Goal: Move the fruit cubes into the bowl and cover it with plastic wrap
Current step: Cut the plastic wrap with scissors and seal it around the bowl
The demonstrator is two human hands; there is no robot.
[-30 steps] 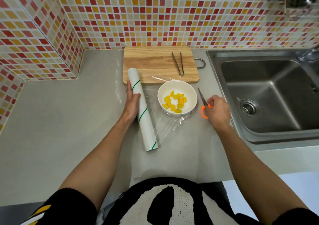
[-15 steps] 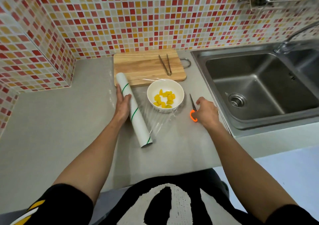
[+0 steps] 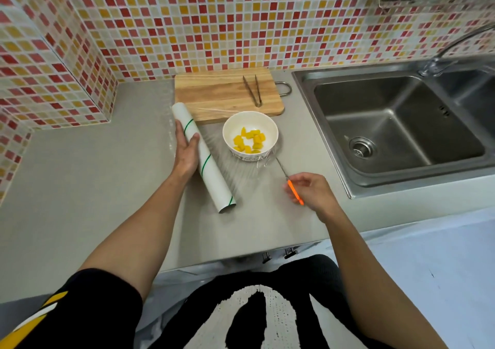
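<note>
A white bowl holding several yellow fruit cubes stands on the grey counter, under a clear sheet of plastic wrap stretched from the roll. My left hand presses down on the white roll of plastic wrap, which lies diagonally left of the bowl. My right hand grips orange-handled scissors, whose thin blades point toward the bowl's near right side.
A wooden cutting board with metal tongs lies behind the bowl against the tiled wall. A steel sink with a faucet fills the right side. The counter's front edge runs just below my right hand.
My right hand has lifted the scissors from beside the bowl and drawn them nearer to me, blades now aimed at the wrap by the bowl. The left hand stays on the roll.
</note>
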